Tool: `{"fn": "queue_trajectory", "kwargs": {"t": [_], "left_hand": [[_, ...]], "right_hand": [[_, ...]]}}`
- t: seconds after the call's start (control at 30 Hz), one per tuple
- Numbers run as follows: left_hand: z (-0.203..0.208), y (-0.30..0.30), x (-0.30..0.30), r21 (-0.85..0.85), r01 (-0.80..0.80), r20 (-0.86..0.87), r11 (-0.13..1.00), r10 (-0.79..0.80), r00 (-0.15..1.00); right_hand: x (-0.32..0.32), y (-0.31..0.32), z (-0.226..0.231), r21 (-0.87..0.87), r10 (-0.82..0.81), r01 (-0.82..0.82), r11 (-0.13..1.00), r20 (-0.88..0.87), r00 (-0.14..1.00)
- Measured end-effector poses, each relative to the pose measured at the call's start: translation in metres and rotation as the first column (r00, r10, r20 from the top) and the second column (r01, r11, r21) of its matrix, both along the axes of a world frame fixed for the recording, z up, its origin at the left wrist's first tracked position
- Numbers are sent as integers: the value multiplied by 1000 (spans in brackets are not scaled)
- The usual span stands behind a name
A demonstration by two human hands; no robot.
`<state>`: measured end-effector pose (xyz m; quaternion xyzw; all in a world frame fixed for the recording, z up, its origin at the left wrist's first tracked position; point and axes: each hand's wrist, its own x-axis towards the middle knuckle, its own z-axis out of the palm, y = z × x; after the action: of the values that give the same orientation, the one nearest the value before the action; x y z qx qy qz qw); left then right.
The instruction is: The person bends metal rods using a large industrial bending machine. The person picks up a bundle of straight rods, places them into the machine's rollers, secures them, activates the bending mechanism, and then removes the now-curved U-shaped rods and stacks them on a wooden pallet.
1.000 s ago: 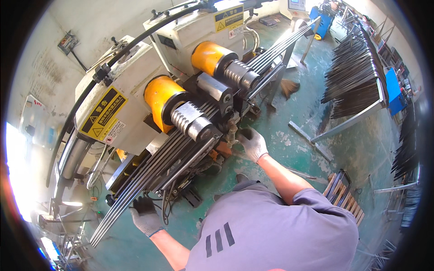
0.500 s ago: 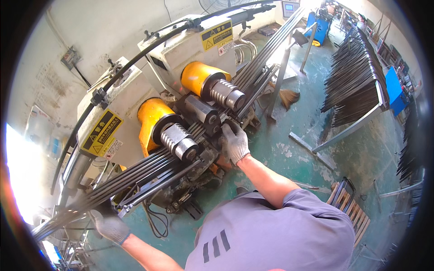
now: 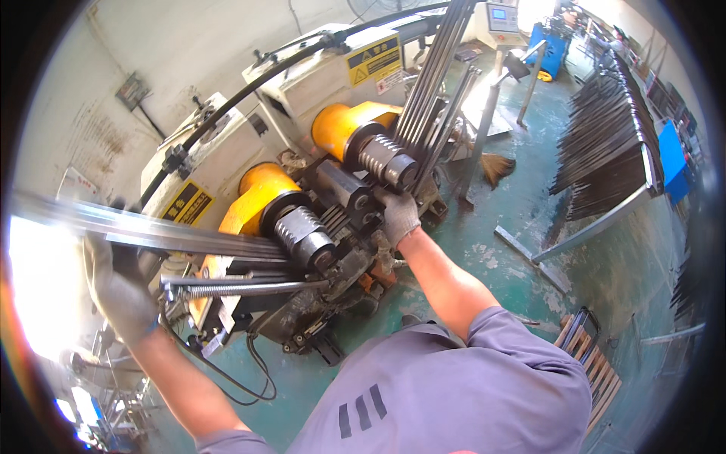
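Left glove [image 3: 121,295]: up against the blurred metal rods [image 3: 200,238], fingertips above, palm below; closed or not, I can't tell!
Right glove [image 3: 398,216]: beside the dark block [image 3: 339,184], fingers half hidden, grip unclear.
Rods' far span: rising beyond my right glove.

The left grip [image 3: 121,295], a gloved hand, was up against a motion-blurred bundle of metal rods [image 3: 189,239], dark fingertips showing above them, and those rods ran rightward from it to a ribbed cylinder [image 3: 300,228] fronting a yellow housing [image 3: 261,197]. The right grip [image 3: 399,218], also gloved, was at the end of a dark block [image 3: 336,185], its fingers partly hidden, with a second ribbed cylinder [image 3: 387,159] just above it and upper rods [image 3: 435,76] slanting beyond. Farther right of that grip were a broom [image 3: 497,168] on the green floor [image 3: 476,257] and a rack [image 3: 597,222] bearing slender dark lengths [image 3: 601,144].
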<state>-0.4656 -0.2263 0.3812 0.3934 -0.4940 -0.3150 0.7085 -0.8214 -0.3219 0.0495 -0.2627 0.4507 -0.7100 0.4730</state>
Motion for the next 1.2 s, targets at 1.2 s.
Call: {"fn": "queue_trajectory", "kwargs": {"t": [1.2], "left_hand": [[23,-51,-92,-27,61,751,998,-20,660]], "right_hand": [[4,-28,1,-183,33,-69,981,-190,981]]}}
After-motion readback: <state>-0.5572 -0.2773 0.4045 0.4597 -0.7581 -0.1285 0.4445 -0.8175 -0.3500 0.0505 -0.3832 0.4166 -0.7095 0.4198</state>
